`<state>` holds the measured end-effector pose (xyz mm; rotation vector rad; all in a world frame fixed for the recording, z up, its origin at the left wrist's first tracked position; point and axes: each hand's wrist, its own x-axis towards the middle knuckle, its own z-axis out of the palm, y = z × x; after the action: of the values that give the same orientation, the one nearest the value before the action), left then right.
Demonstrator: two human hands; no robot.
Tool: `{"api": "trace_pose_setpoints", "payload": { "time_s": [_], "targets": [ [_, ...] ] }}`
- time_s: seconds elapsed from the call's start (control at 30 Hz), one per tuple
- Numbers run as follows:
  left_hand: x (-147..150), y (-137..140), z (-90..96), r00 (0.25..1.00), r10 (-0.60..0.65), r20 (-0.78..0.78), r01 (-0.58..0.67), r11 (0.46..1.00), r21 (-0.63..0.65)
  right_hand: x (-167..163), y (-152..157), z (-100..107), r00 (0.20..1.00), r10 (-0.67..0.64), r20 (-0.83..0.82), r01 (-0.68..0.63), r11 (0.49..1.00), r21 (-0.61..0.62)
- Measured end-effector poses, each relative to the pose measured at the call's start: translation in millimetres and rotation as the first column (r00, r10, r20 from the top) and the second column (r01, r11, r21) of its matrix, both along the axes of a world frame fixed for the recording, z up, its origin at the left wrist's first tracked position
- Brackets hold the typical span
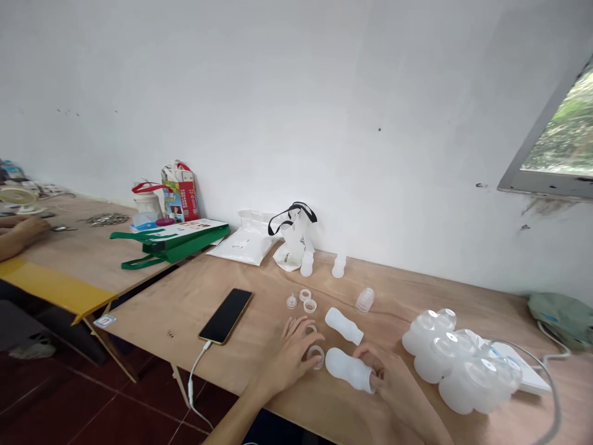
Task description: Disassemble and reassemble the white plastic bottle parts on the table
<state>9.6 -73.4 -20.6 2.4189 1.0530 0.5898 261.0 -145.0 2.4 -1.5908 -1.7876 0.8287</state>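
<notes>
My left hand [293, 353] is spread over the tabletop, thumb and fingers apart. Beside its thumb lies a clear plastic ring [315, 356], and a second ring [311, 330] is partly hidden by its fingers. With my right hand [386, 374] I grip the neck end of a frosted white plastic bottle [348, 367] lying on its side. Another such bottle [343, 324] lies just behind it. Farther back are a cap with a pointed tip [291, 301], a ring [305, 295], one more ring [310, 306] and a ribbed clear cover [365, 300].
Two bottles [339, 266] stand near the wall by white bags [248, 238]. A phone [227, 316] with a charging cable lies left. Clustered rounded translucent containers [463, 364] sit right, near a cable. A green bag [178, 241] and another person's hand [30, 228] are at the left table.
</notes>
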Motion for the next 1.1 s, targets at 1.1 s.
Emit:
{"api": "trace_pose_setpoints", "payload": {
  "time_s": [1.1],
  "targets": [
    [23.6,-9.8,-17.0,0.976,0.053,0.213,-0.033,0.995,-0.097,-11.3,23.0,-31.0,0.957,-0.217,-0.191,0.239,0.966,0.096]
  ]
}}
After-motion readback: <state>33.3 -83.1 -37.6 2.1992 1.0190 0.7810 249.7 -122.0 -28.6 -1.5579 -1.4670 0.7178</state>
